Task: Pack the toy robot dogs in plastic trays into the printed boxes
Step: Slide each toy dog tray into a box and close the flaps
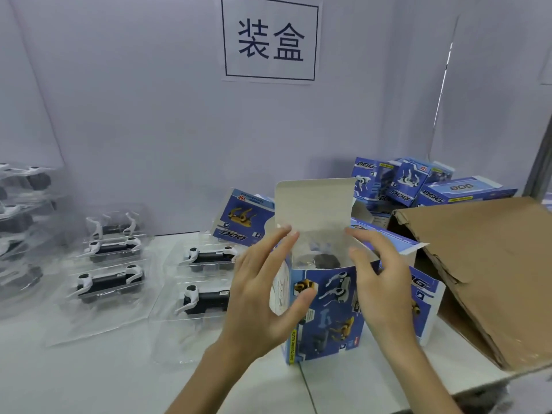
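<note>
A person's view down at a white bench (89, 369) at a packing station. Both hands frame an upright blue printed box (328, 312) standing near the middle of the bench. The left hand (263, 297) is open, with straight fingers beside the box's left edge and the thumb pressing its front panel. The right hand (382, 282) is also open, its fingers relaxed against the right side flap. The box's top flap (313, 204) stands straight up. Inside, a dark toy robot dog (327, 260) in clear plastic is partly visible, so this box looks filled but not yet closed. Much work seems to remain: to the left, at least five toy robot dogs in plastic trays (110, 282) lie unpacked on the bench, with a blurred stack of further trays (21, 222) at the far left edge. Behind the open box another printed box (245, 219) leans upside down, showing "TOP" and "DOG". A pile of printed boxes (403, 183) at the back right repeats "DOG"; whether they are packed cannot be told. A brown cardboard carton (484, 264) lies at the right. A yellow strip on the held box seems to read "FUNNY moving DOG". A wall sign (270, 40) reads "装盒".
</note>
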